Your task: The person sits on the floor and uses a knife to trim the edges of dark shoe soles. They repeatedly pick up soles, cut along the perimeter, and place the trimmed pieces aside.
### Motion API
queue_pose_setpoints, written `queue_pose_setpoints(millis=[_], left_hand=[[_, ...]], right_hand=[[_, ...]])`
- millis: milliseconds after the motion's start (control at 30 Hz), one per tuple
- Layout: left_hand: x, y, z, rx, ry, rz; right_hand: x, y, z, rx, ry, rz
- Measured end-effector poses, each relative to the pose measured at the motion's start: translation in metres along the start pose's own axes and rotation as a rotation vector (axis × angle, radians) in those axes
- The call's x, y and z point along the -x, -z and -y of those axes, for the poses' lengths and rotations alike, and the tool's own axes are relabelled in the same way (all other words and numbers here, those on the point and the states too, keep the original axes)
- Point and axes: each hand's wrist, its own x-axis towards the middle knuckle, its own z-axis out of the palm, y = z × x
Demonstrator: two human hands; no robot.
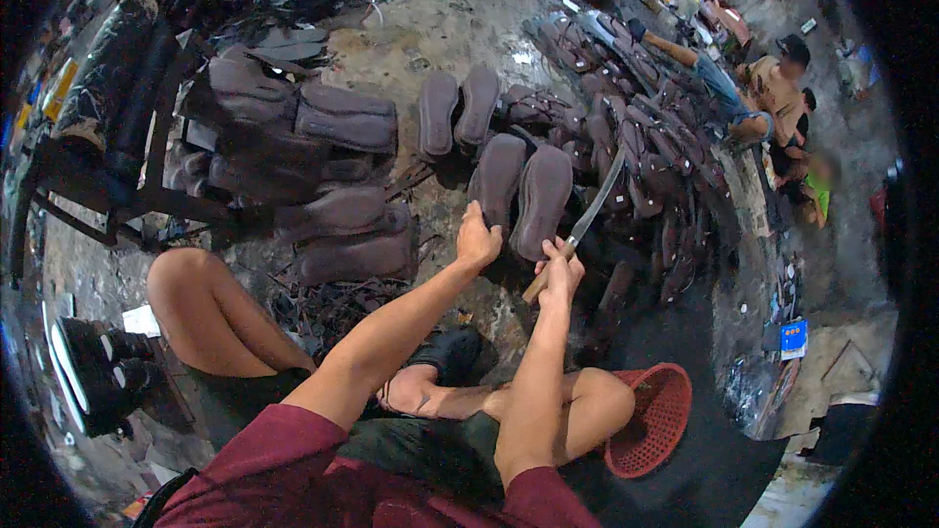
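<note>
My left hand [479, 237] is closed on the near end of a dark brown shoe sole [497, 176], thumb to the right. A second brown sole [544, 198] stands right beside it, its near end against the fingers of my right hand [560, 272]. That hand is wrapped round the wooden handle of a knife [601, 200], whose long, slightly curved blade points up and away to the right. Whether my right fingers also pinch the second sole I cannot tell. Just beyond, another pair of brown soles [458, 112] leans upright.
Stacks of brown soles [344, 117] lie left, near a dark machine with rollers [108, 88]. Finished-looking sandals [646, 137] pile up on the right. A red plastic basket [653, 420] tilts by my right knee. Other people [778, 88] sit at the far right.
</note>
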Motion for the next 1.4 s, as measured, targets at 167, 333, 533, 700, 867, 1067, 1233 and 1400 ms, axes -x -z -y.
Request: queue_pose_setpoints(millis=[167,333,533,700,867,1067,1233,1400], left_hand=[[0.005,0.014,-0.02,-0.011,0.104,0.018],[0.0,0.097,0.039,-0.034,-0.3,-0.202],[-0.007,0.227,0.148,-1.045,-0.209,-0.158],[0.01,0.256,0.064,-0.55,-0.099,-0.372],[0.081,0.31,-0.031,0.411,-0.358,-0.772],[0.18,0.373,-0.059,1.123,-0.021,-0.396],[0.237,0.385,-0.036,1.093,0.284,-0.055],[0.268,0.373,-0.019,0.965,0.358,0.031]], right_hand=[[0.003,-0.011,-0.004,-0.004,0.02,0.052],[0.011,0.018,0.002,0.197,0.227,-0.161],[0.058,-0.019,0.047,-0.068,0.445,-0.078],[0.119,-0.048,0.052,0.01,0.365,0.237],[0.178,-0.061,0.038,0.021,0.343,0.449],[0.236,-0.019,0.013,0.535,0.924,0.661],[0.288,0.029,0.01,0.725,0.611,0.944],[0.304,0.067,-0.024,0.638,0.718,0.943]])
